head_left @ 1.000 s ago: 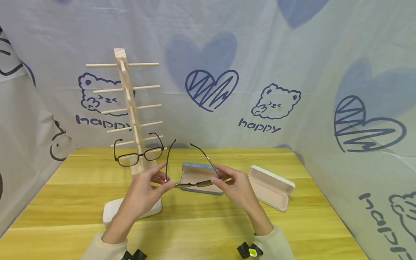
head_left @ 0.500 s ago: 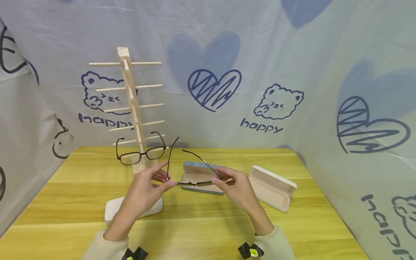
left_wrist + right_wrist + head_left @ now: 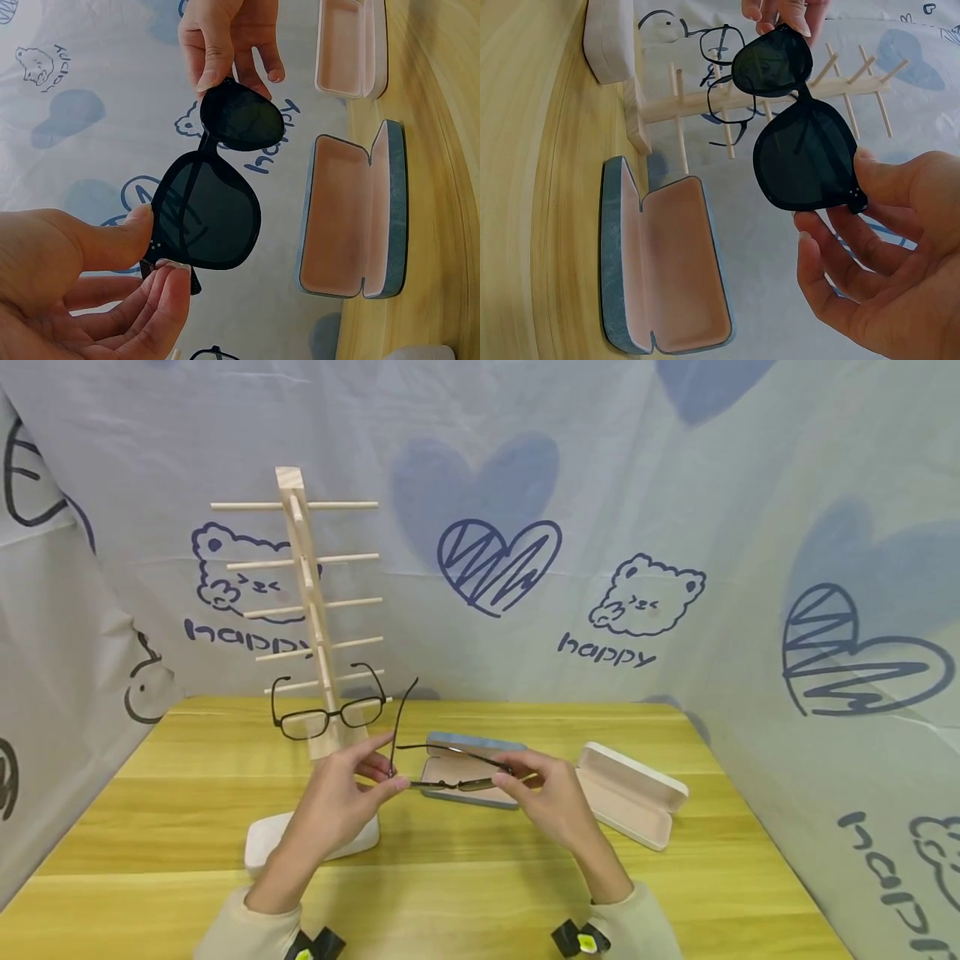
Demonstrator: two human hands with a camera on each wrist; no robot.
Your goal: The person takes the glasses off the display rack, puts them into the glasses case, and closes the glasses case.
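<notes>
Holding the sunglasses (image 3: 475, 784) above the tabletop (image 3: 465, 893), 1 front corner per hand. Left hand (image 3: 341, 789) and right hand (image 3: 551, 789) both pinch near the hinges: fingers (image 3: 120, 244) closed down to frame thickness. Right temple (image 3: 457, 750) slants inward, left temple (image 3: 397, 723) points toward the far edge.

Risks, my read: a loose pinch could drop them onto the blue-gray case (image 3: 395, 210), open just beyond; fingers so near the 2 lenses could smudge them; forcing a temple could strain its hinge; the 2 temples could clash if both swing in.

Around: wooden rack (image 3: 311, 602) toward the far left corner, 1 pair of black-framed eyeglasses (image 3: 333, 716) on it. Left temple looks close to that pair, could snag; can't judge depth. Open white case (image 3: 637, 772) toward the right edge, beyond right hand. Left forearm (image 3: 288, 860) partly hides a white case-like object (image 3: 258, 839).
</notes>
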